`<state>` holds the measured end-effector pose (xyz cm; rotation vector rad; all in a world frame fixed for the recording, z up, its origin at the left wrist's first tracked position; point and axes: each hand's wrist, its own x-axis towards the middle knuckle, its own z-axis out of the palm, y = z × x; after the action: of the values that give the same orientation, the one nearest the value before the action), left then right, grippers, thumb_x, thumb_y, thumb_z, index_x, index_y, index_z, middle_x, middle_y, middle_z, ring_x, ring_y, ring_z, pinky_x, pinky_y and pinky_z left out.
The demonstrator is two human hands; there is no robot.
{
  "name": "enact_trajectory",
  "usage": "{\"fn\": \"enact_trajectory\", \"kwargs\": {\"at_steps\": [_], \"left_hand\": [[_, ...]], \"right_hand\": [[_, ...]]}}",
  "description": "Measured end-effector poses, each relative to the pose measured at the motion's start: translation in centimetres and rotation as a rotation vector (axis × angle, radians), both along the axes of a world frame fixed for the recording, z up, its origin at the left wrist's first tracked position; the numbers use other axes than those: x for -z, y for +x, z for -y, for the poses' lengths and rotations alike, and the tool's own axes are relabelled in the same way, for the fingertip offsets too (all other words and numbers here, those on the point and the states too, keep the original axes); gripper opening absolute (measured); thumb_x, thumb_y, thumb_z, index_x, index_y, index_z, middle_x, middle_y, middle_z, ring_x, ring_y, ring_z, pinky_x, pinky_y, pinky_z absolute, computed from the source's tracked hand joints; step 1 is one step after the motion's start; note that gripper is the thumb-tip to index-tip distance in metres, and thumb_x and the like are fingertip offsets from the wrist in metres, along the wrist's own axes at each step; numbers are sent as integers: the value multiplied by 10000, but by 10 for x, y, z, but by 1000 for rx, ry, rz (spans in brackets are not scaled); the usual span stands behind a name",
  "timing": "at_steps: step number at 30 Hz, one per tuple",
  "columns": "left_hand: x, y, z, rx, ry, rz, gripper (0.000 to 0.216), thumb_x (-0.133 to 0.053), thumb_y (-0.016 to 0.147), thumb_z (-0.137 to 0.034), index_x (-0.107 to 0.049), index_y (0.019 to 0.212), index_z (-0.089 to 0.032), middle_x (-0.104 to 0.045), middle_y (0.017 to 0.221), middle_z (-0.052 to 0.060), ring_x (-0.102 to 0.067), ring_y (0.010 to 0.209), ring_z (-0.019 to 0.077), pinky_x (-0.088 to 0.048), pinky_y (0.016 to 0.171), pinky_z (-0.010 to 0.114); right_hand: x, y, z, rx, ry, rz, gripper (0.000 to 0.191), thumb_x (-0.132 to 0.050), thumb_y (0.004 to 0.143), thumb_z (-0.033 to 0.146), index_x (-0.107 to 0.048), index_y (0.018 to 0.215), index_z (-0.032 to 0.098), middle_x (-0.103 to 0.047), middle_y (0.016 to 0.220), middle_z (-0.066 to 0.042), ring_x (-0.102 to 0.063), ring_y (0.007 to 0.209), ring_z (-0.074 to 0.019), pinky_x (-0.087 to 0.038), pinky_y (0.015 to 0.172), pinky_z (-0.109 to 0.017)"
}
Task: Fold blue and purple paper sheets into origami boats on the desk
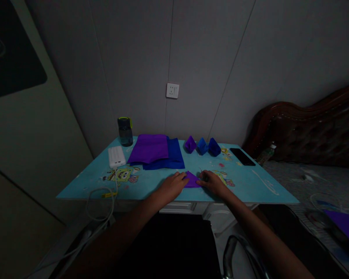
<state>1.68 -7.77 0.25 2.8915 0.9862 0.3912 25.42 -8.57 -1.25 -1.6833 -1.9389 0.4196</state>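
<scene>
A small folded purple paper (192,179) lies on the light blue table (250,182) near its front edge. My left hand (173,185) rests on the paper's left side, fingers curled down and pressing it. My right hand (213,182) presses the paper's right side with bent fingers. Behind them lies a stack of purple paper sheets (149,148) on top of blue sheets (174,155). Three folded paper boats stand at the back: a purple one (190,144) and two blue ones (202,146) (214,147).
A white power bank (116,156) with a cable hanging over the edge lies at the left, a dark water bottle (125,131) behind it. A black phone (242,156) lies at the right. A bed with a wooden headboard (308,128) stands right of the table.
</scene>
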Motion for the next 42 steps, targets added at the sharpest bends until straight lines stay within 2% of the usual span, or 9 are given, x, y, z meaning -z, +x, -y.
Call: {"fn": "enact_trajectory", "kwargs": {"at_steps": [4, 8, 13, 18, 25, 30, 36, 39, 42], "left_hand": [[-5, 12, 6, -8, 124, -74, 286, -406, 917, -102, -636, 1081, -146, -632, 1147, 129, -537, 1121, 265, -443, 920, 386], [-2, 22, 7, 35, 217, -109, 269, -409, 916, -88, -648, 1036, -119, -638, 1181, 150, -514, 1215, 260, -373, 1038, 418], [0, 23, 3, 20, 117, -140, 326, -339, 935, -86, -586, 1144, -123, -567, 1317, 154, -554, 1203, 248, -518, 843, 339], [-7, 19, 0, 12, 32, -134, 315, -344, 930, -91, -594, 1112, -151, -625, 1197, 141, -642, 1036, 258, -517, 805, 343], [-10, 11, -7, 61, -59, -73, 397, -351, 895, -67, -546, 1215, -200, -659, 1159, 94, -661, 955, 244, -491, 789, 333], [-3, 4, -19, 131, -82, -1, 466, -449, 836, -72, -547, 1265, -224, -604, 1298, 81, -619, 1085, 254, -469, 868, 337], [-10, 8, -13, 75, 17, 44, 366, -480, 908, -435, -610, 1146, -190, -666, 1114, 114, -638, 982, 284, -482, 817, 366], [-10, 13, -9, 30, 80, 15, 452, -580, 847, -476, -589, 1176, -167, -645, 1126, 139, -636, 958, 300, -485, 792, 371], [-6, 17, -9, -47, 87, 33, 348, -558, 882, -362, -594, 1164, -160, -645, 1091, 140, -650, 908, 275, -486, 758, 351]], "right_hand": [[2, 0, 3, 25, -19, 87, 313, -610, 805, 496, -610, 798, 184, -617, 681, -10, -527, 612, -153, -346, 577, -260], [3, 9, 7, -63, -41, -38, 319, -594, 811, 495, -621, 782, 178, -625, 697, -13, -538, 643, -154, -383, 613, -262], [3, 25, 5, -169, -134, -257, 308, -627, 762, 457, -633, 825, 156, -634, 764, -25, -548, 706, -161, -425, 667, -273], [4, 27, -6, -107, -183, -147, 249, -682, 690, 392, -605, 752, 164, -578, 659, 12, -491, 615, -137, -364, 579, -250], [7, 27, 3, -27, -96, 28, 252, -654, 779, 405, -622, 856, 167, -606, 699, 1, -526, 633, -148, -373, 588, -251], [-6, 26, 23, -246, 3, 20, 417, -645, 829, 438, -616, 1163, 190, -661, 984, -68, -608, 876, -204, -466, 792, -317], [-8, 21, 26, -279, 150, 220, 309, -526, 928, 324, -643, 1202, 242, -646, 1002, -96, -605, 954, -233, -469, 883, -375], [-10, 13, 26, -257, 194, 144, 317, -480, 955, 343, -638, 1211, 244, -651, 979, -90, -620, 919, -222, -488, 856, -368], [-16, -2, 27, -192, 257, -31, 318, -500, 944, 378, -656, 1179, 231, -659, 955, -84, -631, 862, -212, -511, 810, -365]]}}
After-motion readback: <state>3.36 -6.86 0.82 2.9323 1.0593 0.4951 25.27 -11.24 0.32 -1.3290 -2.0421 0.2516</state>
